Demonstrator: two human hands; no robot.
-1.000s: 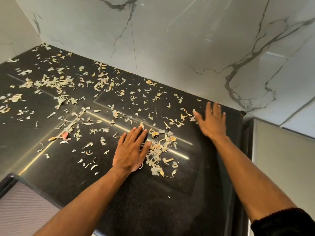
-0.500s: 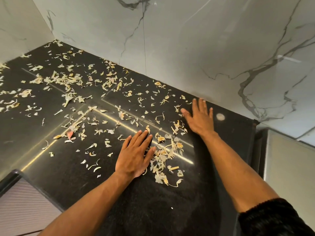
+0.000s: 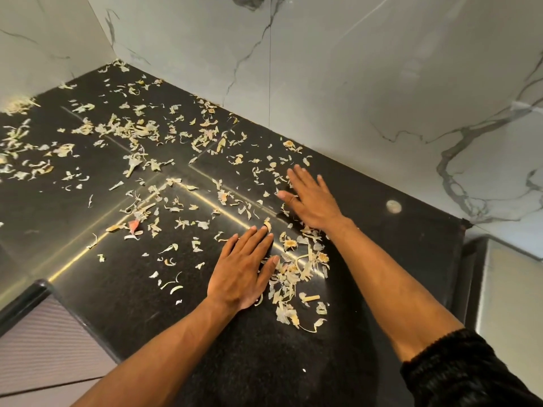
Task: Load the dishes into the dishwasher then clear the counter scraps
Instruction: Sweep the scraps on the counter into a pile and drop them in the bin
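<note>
We see both palms flat on the black counter (image 3: 117, 295), fingers straight: left hand (image 3: 242, 270) beside a heap of scraps (image 3: 296, 271), right hand (image 3: 313, 198) further back among scattered peelings (image 3: 129, 130).

Pale scraps (image 3: 296, 268) — strewn across black counter (image 3: 264, 362)

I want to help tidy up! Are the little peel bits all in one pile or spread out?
Spread out. Scraps are scattered across the black counter to the far corner; only a small heap sits between the left hand and right hand.
</note>
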